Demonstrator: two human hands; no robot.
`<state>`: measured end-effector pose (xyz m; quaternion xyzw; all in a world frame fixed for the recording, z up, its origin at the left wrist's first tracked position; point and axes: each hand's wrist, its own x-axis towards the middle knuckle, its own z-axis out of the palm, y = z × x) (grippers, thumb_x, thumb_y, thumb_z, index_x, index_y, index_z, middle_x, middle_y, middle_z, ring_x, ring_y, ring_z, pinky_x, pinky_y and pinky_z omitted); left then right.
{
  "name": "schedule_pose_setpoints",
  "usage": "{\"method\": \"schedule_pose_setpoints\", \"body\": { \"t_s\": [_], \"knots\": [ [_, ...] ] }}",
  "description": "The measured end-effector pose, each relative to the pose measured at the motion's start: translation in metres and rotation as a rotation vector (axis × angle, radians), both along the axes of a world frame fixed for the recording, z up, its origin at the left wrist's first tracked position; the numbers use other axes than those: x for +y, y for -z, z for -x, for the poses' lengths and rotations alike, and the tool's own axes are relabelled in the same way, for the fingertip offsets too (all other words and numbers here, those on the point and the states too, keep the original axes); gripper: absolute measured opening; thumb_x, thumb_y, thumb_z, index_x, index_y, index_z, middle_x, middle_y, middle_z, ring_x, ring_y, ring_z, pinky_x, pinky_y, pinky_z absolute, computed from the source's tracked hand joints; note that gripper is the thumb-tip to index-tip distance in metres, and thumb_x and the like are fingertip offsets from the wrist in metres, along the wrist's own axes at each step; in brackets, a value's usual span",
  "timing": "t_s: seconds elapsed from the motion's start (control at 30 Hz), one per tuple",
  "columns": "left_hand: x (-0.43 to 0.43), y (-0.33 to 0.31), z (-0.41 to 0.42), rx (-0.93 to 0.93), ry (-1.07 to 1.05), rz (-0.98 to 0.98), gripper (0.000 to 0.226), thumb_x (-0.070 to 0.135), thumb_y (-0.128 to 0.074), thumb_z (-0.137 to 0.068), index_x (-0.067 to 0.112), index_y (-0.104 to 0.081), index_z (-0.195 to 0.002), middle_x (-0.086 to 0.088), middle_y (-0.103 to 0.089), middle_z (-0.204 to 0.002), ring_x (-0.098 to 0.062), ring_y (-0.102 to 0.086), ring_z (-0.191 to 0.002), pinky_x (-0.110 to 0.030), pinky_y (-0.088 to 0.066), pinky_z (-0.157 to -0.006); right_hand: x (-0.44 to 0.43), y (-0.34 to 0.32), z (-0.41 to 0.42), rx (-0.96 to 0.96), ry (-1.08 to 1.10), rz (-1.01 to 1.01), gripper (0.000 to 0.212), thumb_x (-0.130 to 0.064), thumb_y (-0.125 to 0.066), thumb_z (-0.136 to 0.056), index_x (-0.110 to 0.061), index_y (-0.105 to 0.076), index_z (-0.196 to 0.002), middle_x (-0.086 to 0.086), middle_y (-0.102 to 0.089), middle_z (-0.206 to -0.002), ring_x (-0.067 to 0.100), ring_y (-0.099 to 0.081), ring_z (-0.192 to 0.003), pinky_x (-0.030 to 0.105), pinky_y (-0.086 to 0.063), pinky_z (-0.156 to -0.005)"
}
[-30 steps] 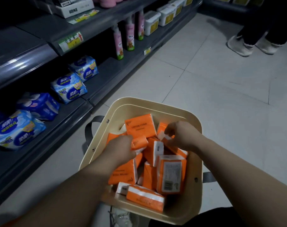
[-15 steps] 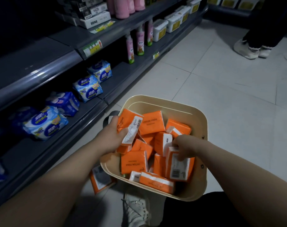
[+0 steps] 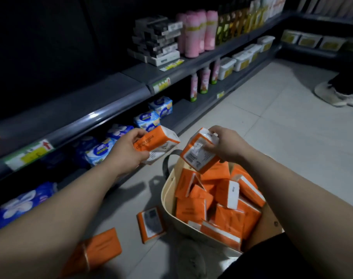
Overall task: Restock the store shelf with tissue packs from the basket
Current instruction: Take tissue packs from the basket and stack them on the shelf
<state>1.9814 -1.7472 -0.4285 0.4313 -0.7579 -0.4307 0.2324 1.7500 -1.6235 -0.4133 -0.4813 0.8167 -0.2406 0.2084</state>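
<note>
I have an orange tissue pack [image 3: 156, 142] clamped in my left hand [image 3: 127, 149], another [image 3: 199, 152] in my right hand [image 3: 226, 144]; I'd seat each flat on the grey shelf [image 3: 71, 115], label outward

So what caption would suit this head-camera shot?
Each hand, left and right, lifts an orange tissue pack above the basket beside the shelf.

Both forearms bare to the frame edge, no sleeves visible; left hand [image 3: 125, 150] and right hand [image 3: 228, 144] bare, no gloves, rings or watch seen. Dark garment [image 3: 272, 256] over the lap at 5 o'clock. Pale lace-up shoe [image 3: 191, 260] at 6 o'clock, blurred.
</note>
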Motion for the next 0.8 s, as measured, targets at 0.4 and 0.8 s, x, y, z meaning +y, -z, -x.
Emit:
{"method": "schedule_pose_setpoints", "body": {
  "t_s": [0.4,0.8],
  "knots": [
    [-0.032,-0.075,-0.143,-0.176,-0.305,0.425,0.04,-0.001,-0.071,-0.067,0.019,-0.061,-0.1,0.004,-0.056,-0.1,-0.011,-0.05,-0.09,-0.017,-0.032,-0.076,-0.087,-0.072,-0.108,-0.033,-0.053,0.325,0.032,-0.014,-0.073,-0.074,-0.017,-0.054,-0.101,0.003,-0.059,-0.097,0.017,-0.055,-0.083,0.024,-0.04,-0.062],
    [-0.062,-0.102,-0.246,-0.074,-0.437,0.403,0.056,-0.02,-0.049,-0.07,0.035,-0.051,-0.079,-0.006,-0.058,-0.093,-0.023,-0.06,-0.075,-0.03,-0.053,-0.06,-0.147,-0.098,-0.218,-0.231,-0.172,0.556,0.026,-0.005,-0.067,-0.075,-0.018,-0.052,-0.092,-0.013,-0.052,-0.076,0.002,-0.048,-0.065,0.011,-0.039,-0.055]
  ]
}}
